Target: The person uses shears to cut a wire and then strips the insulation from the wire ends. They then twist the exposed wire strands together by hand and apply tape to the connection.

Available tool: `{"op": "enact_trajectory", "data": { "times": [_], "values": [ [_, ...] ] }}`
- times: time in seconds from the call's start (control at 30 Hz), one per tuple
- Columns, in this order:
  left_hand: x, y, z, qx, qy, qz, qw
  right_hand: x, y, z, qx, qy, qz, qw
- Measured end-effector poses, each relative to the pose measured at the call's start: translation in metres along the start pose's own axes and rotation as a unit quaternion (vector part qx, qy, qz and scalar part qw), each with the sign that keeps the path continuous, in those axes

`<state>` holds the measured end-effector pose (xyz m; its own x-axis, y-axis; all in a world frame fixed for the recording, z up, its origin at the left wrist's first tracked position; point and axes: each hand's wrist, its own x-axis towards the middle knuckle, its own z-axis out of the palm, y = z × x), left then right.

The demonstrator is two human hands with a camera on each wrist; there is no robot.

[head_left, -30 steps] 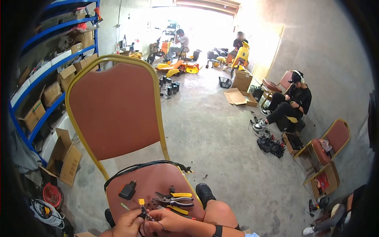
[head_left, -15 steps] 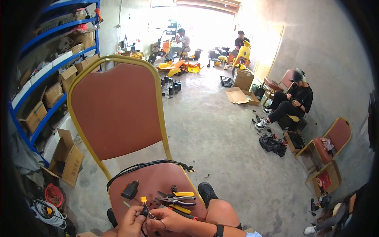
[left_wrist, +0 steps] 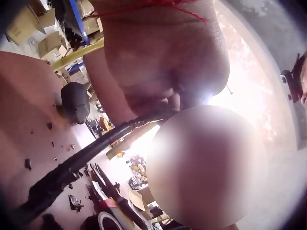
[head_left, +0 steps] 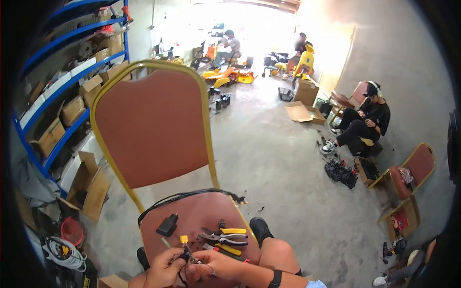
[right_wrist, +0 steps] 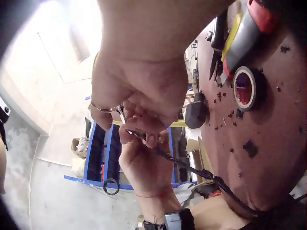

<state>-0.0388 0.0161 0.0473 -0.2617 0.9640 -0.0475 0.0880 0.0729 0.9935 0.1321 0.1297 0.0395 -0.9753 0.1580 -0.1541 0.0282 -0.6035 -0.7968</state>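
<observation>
Above the front of a chair seat [head_left: 192, 216], the left hand [head_left: 164, 269] pinches a black cable that carries a yellow connector [head_left: 184, 239]. In the left wrist view the black cable [left_wrist: 91, 152] runs from the left hand [left_wrist: 163, 52] down to the lower left. Close against it, the right hand [head_left: 211, 265] has its fingers curled round a small metal tool, whose handle ring shows at a finger in the right wrist view, where the right hand [right_wrist: 139, 86] meets the cable [right_wrist: 192, 168]. Exactly what the tool's tips touch is hidden by the fingers.
Pliers [head_left: 223, 236] with yellow grips, a black adapter [head_left: 167, 225] and a roll of tape [right_wrist: 248, 88] lie on the seat. A bundle of black cables [head_left: 187, 194] crosses its back edge. Shelves [head_left: 72, 74] stand left; a seated person [head_left: 377, 117] is at the right.
The head view has shifted, so the chair and both hands appear farther right. Both hands keep their hold near the yellow connector, with little visible change between them.
</observation>
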Motion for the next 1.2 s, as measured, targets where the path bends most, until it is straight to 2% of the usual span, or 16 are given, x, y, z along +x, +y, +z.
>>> {"op": "enact_trajectory", "data": {
  "times": [0.07,0.1,0.13,0.23,0.3,0.4,0.57,0.67,0.8,0.87,0.97,1.07,1.2],
  "values": [
    [0.001,0.016,-0.003,0.134,-0.032,0.008,0.99,-0.001,0.0,-0.002,-0.025,0.012,0.017,0.999],
    [0.004,0.02,-0.001,0.166,-0.027,0.067,0.984,-0.001,-0.003,-0.003,-0.025,0.029,0.037,0.999],
    [0.001,0.017,-0.002,0.183,-0.02,0.077,0.98,0.001,-0.003,-0.003,-0.025,0.044,0.056,0.997],
    [0.001,0.013,-0.003,0.223,-0.024,0.111,0.968,0.003,0.001,-0.006,0.049,0.01,0.033,0.998],
    [0.002,0.015,-0.004,0.241,-0.031,0.118,0.963,0.002,-0.003,-0.006,0.026,0.003,0.033,0.999],
    [0.002,0.009,-0.002,0.159,-0.027,0.061,0.985,0.002,-0.003,-0.008,0.008,0.016,0.042,0.999],
    [0.003,0.006,-0.001,0.129,-0.027,0.046,0.99,-0.003,-0.007,-0.001,-0.03,0.04,0.049,0.998],
    [0.001,0.008,0.0,0.089,-0.026,0.017,0.996,-0.002,-0.008,0.009,-0.031,0.072,0.017,0.997],
    [0.001,0.009,-0.002,0.049,-0.034,0.006,0.998,-0.001,0.003,0.004,-0.043,0.07,0.004,0.997],
    [0.001,0.01,-0.003,0.049,-0.026,0.018,0.998,0.0,0.008,0.002,-0.051,0.064,-0.026,0.996],
    [0.004,0.01,-0.007,0.079,-0.035,0.04,0.995,-0.002,0.006,0.003,-0.046,0.046,-0.029,0.997],
    [0.008,0.009,-0.019,0.14,-0.044,0.09,0.985,-0.006,-0.001,0.008,-0.06,0.066,0.003,0.996],
    [0.012,0.011,-0.025,0.186,-0.056,0.136,0.971,-0.011,-0.006,0.011,-0.001,0.063,0.048,0.997]
  ]
}}
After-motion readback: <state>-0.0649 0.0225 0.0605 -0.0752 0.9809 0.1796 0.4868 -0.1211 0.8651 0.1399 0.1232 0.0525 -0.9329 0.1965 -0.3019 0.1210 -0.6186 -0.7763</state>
